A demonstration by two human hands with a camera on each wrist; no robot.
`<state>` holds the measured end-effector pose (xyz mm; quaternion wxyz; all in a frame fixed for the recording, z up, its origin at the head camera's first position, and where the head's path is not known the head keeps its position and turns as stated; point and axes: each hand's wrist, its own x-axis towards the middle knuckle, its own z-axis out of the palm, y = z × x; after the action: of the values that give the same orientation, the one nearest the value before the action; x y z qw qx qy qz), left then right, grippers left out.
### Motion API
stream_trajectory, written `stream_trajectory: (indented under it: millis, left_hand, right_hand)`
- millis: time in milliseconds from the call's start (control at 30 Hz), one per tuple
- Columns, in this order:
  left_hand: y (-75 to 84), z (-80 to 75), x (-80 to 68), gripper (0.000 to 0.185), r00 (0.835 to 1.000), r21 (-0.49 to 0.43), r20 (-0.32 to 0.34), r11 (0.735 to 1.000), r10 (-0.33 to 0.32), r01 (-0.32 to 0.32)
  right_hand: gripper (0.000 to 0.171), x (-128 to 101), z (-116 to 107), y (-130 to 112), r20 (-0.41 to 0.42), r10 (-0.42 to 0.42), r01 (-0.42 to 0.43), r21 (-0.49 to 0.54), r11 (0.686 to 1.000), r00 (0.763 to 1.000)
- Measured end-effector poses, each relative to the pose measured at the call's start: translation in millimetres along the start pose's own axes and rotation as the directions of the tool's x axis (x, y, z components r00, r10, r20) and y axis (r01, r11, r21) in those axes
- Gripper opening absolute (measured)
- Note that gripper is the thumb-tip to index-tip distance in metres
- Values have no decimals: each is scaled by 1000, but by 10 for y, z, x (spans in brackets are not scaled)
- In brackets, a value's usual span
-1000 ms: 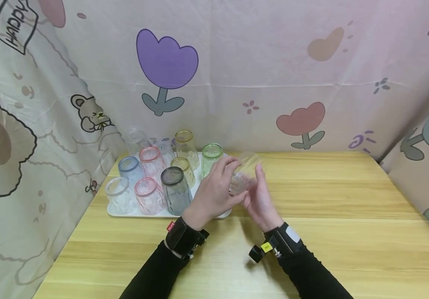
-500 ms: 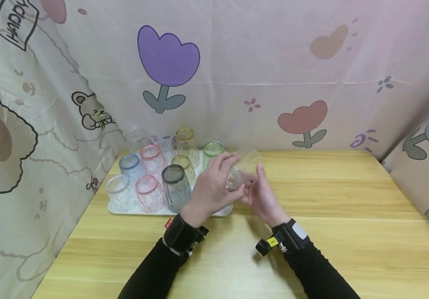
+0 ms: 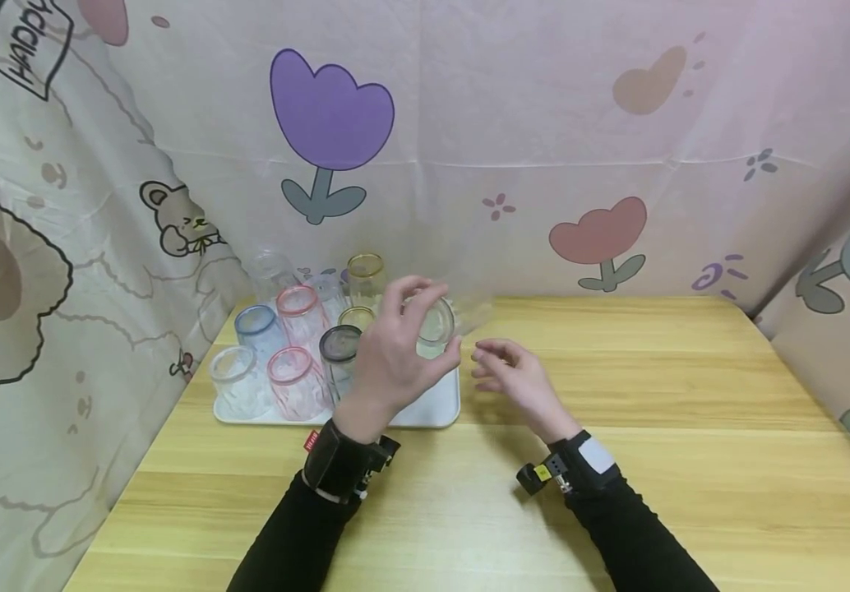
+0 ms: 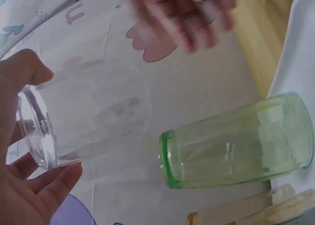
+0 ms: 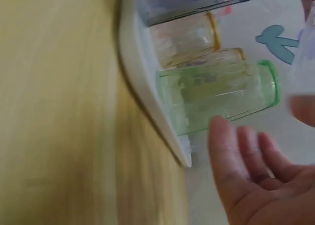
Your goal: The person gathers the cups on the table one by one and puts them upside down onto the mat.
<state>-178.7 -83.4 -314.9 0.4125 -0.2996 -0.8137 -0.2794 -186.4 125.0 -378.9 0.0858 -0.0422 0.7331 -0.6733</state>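
Aloft over the tray's near right corner, the left hand point(image 3: 395, 353) curls thumb and fingers round a clear glass point(image 3: 436, 322), held tipped with its base toward the camera. Just beyond and below that hand, a green glass point(image 4: 236, 141) stands on the white tray point(image 3: 440, 407), with yellow point(image 3: 366, 275), grey point(image 3: 339, 349), pink point(image 3: 295, 308) and blue point(image 3: 256, 329) glasses crowded to the hand's left. To its right, the right hand point(image 3: 514, 382) hovers over the worktop point(image 3: 654, 395), fingers loosely spread and holding nothing, apart from the clear glass. The grip looks light and sits near the base, so the smooth glass could slip and drop onto the green one. Lowered at this tilt, it could catch the green rim and topple neighbours, packed closely on the tray. With one hand carrying, nothing steadies the glass.
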Motion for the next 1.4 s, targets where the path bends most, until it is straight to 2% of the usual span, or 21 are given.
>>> stream_trajectory:
  millis: [100, 200, 367, 500, 833, 967, 1033, 1100, 1167, 1333, 1400]
  left_hand:
    - [-16, -45, 2, 57, 1000, 15, 17, 1000, -22, 21]
    - [-23, -70, 8, 57, 998, 18, 38, 999, -50, 50]
    - [-22, -75, 12, 58, 991, 25, 77, 994, -108, 107]
    - [-17, -62, 9, 59, 985, 41, 101, 990, -137, 133]
    - [-11, -28, -13, 55, 980, 71, 154, 990, -128, 118]
    - [-20, -34, -32, 56, 966, 83, 211, 987, -152, 137]
    - [-19, -43, -37, 58, 949, 96, 260, 983, -179, 159]
    - [-11, -57, -34, 59, 920, 117, 327, 975, -217, 188]
    - [0, -71, -25, 60, 879, 144, 401, 965, -258, 217]
    - [14, -87, -20, 61, 758, 196, 562, 944, -331, 267]
    - [7, -80, -31, 61, 722, 206, 600, 939, -343, 275]
  right_hand:
    - [49, -10, 15, 53, 25, 3, 2, -204, 979, 1000]
    - [49, -24, 40, 102, 63, 22, 0, -317, 949, 998]
    - [51, -29, 117, 170, 111, 73, -30, -343, 939, 991]
    - [53, -29, 172, 204, 122, 57, -8, -371, 929, 991]
    - [49, -38, 206, 227, 101, 26, 21, -440, 898, 995]
    - [49, -36, 208, 229, 100, 32, 16, -444, 896, 994]
    - [50, -35, 211, 227, 92, 38, 7, -441, 897, 995]
    - [52, -34, 210, 232, 94, 33, 12, -442, 897, 995]
    - [52, -32, 208, 235, 96, 30, 15, -441, 897, 995]
    - [52, -24, 201, 245, 99, 35, 12, -438, 899, 995]
    - [52, -26, 204, 245, 100, 36, 12, -437, 899, 994]
